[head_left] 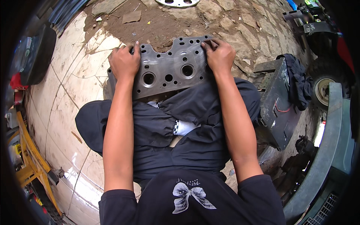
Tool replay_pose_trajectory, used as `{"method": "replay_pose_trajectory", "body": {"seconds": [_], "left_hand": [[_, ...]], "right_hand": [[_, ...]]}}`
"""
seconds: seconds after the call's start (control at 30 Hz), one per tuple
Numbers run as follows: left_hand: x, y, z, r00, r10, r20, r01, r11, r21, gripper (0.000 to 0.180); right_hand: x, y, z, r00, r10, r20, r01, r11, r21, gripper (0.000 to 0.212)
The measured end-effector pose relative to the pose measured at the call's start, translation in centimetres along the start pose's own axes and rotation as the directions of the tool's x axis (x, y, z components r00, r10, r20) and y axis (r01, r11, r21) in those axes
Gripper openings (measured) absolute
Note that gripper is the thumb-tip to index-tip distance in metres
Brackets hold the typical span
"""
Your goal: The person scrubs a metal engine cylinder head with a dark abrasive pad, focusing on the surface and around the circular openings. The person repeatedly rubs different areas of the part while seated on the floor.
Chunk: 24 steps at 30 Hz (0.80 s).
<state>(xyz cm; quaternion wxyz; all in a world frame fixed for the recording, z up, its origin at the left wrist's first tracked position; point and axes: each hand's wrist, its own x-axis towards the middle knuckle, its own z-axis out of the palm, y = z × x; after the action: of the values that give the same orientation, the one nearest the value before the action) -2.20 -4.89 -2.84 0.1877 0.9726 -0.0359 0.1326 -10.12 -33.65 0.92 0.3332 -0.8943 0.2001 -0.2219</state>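
A grey metal engine cylinder head (167, 64) lies in front of my crossed legs, its flat face up. Two large round ports and several smaller bolt holes pierce that face, and a deep notch cuts into its far edge. My left hand (125, 62) is closed around the far left corner, thumb along the top face. At the far right corner my right hand (220, 58) is closed too, its fingers curled at the edge. A small dark brown patch shows between its thumb and fingers; I cannot make out what that is. My trouser leg covers part of the near edge.
A round metal plate with holes (176, 3) lies on the stony ground beyond. To the right stand a dark metal box (275, 101) with a dark cloth (294, 80) over it, and a wheel (323, 88). A yellow metal frame (33, 165) stands left on pale tiles (60, 108).
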Motion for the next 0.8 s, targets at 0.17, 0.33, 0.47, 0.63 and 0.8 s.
{"method": "replay_pose_trajectory", "body": {"seconds": [0.17,0.33,0.47,0.63,0.8], "left_hand": [[-0.1,-0.1,-0.1,1.0,-0.02,-0.003,0.02,1.0,0.006,0.05],[-0.1,-0.6,0.5,0.999,-0.025,0.033,0.025,1.0,0.012,0.049],[-0.1,-0.4,0.3,1.0,0.016,-0.015,-0.016,1.0,0.016,0.051],[-0.1,-0.7,0.3,1.0,-0.002,-0.005,0.002,1.0,0.011,0.053],[-0.3,-0.6,0.4,1.0,0.014,-0.008,-0.014,0.999,0.032,0.052]], "right_hand": [[-1.7,-1.7,0.1,0.98,-0.172,0.1,0.186,0.97,-0.157,0.028],[-2.7,-2.6,0.2,0.962,-0.256,0.091,0.268,0.949,-0.166,0.022],[0.0,-0.6,-0.4,0.999,-0.031,0.02,0.031,0.999,-0.03,0.017],[-2.1,-2.1,0.1,0.967,-0.227,0.117,0.246,0.95,-0.192,0.02],[-1.1,-1.3,0.0,0.972,-0.209,0.107,0.224,0.961,-0.163,0.028]]}}
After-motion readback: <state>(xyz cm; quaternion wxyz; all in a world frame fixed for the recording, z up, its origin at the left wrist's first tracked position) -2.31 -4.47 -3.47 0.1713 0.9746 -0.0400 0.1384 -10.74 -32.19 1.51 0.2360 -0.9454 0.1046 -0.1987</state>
